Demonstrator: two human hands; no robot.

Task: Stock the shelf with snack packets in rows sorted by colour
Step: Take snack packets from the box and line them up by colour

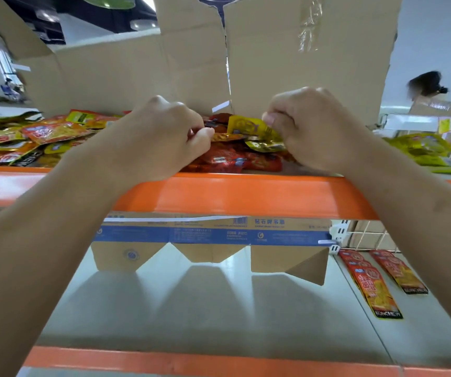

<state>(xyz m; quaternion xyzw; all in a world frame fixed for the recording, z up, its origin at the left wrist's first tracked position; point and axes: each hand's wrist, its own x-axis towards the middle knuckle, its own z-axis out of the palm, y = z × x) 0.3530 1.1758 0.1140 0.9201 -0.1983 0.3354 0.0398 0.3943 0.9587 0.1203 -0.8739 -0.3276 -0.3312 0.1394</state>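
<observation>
Torn cardboard panels (286, 63) stand upright at the rear; a blue-banded cardboard flap (210, 238) hangs below, beside white wire mesh (368, 235).

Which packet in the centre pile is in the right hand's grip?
The raised yellow packet, pinched by the right hand; the red packets beneath lie loose.

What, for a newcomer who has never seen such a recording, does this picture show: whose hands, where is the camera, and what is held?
No machine: these are a person's two bare hands. The single picture comes from a camera on the person's head, looking forward and down. On the upper shelf lie loose red packets, with a cardboard box behind. The right hand pinches a yellow packet in its fingers. The left hand curls its fingers among the red packets; whether it holds one is unclear. A few orange packets lie on the lower shelf.
</observation>
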